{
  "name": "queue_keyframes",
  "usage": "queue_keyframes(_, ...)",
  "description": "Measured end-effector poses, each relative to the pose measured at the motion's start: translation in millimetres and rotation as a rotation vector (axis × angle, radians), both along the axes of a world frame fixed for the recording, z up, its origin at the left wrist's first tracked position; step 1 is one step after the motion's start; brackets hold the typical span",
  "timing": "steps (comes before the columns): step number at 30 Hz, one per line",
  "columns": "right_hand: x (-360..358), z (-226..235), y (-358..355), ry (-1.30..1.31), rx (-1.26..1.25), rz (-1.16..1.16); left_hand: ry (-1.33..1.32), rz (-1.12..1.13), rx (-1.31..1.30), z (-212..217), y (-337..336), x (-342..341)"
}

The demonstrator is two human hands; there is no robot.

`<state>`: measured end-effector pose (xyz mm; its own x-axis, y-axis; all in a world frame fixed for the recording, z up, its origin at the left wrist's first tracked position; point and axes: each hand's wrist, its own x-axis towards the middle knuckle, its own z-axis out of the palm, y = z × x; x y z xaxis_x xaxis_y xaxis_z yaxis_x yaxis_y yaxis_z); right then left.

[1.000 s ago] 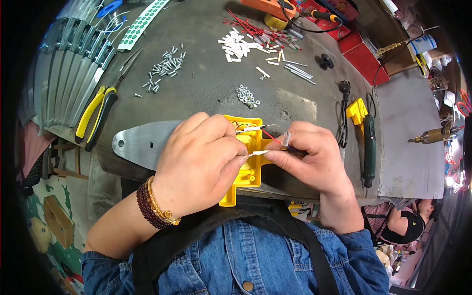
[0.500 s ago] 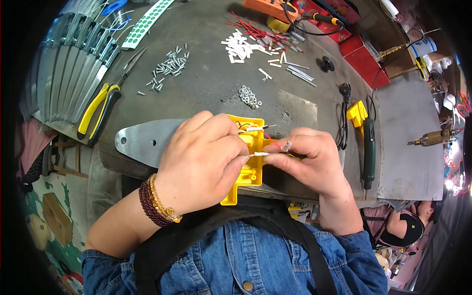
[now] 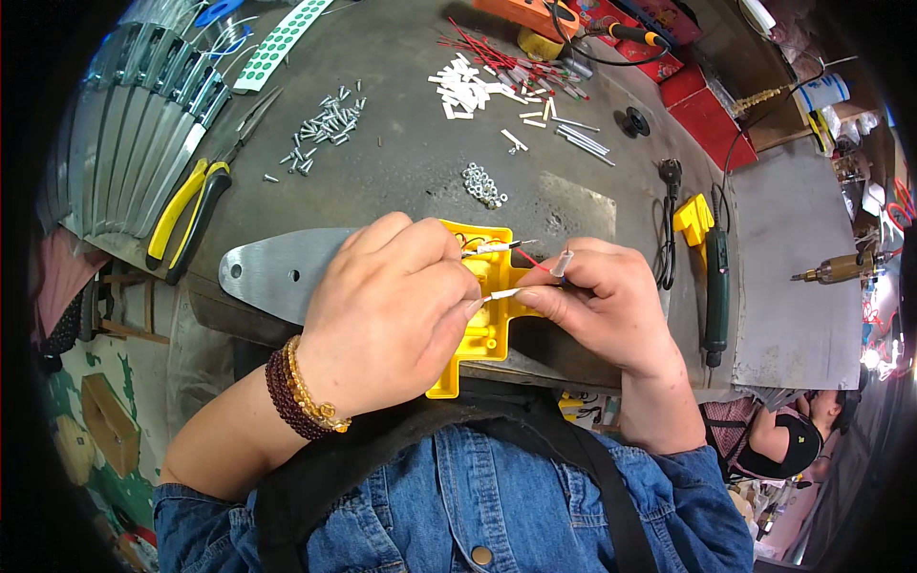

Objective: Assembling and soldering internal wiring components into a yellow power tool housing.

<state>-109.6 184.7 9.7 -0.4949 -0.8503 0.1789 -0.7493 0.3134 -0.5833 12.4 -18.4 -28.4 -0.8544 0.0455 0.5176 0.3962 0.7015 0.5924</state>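
At the near edge of the table (image 3: 401, 181) lies a yellow plastic housing (image 3: 482, 329) with thin wires in its upper end. The left hand (image 3: 387, 320) curls over it as before, grip pinched on a white-sleeved wire (image 3: 501, 294). The right hand (image 3: 607, 310) has edged slightly lower, its grip closed on the same wire. Beyond lie a metal plate (image 3: 277, 272), nuts (image 3: 484, 184), and screws (image 3: 325, 129).
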Motion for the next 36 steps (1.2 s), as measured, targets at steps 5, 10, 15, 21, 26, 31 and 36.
queue_keyframes(5, -1.1, 2.3, -1.4, -0.067, -0.005, 0.015, 0.002, -0.001, -0.003, -0.9, 0.2, -0.4)
queue_keyframes(10, -0.9, -3.4, 0.3, -0.032, -0.048, 0.063, -0.03, -0.001, -0.006, 2.7, 0.1, 1.6)
queue_keyframes(15, -0.1, -4.9, 11.0, 0.216, -0.086, -0.059, -0.017, 0.175, -0.189, 24.8, 0.9, -3.4)
queue_keyframes(21, 9.3, -7.2, 0.9, 0.279, -0.096, -0.121, -0.322, 0.119, -0.202, 18.7, -4.4, -31.0)
queue_keyframes(26, 2.0, -4.4, -3.0, 0.316, 0.048, -0.106, -0.417, 0.142, -0.048, 19.7, -6.7, -45.0)
queue_keyframes(31, -1.7, -7.8, 5.9, 0.137, -0.085, -0.103, -0.338, 0.113, 0.083, 20.2, -6.2, -41.0)
queue_keyframes(36, -1.7, -10.4, 14.8, 0.158, -0.234, -0.135, -0.147, -0.083, 0.004, 38.5, 3.4, -48.9)
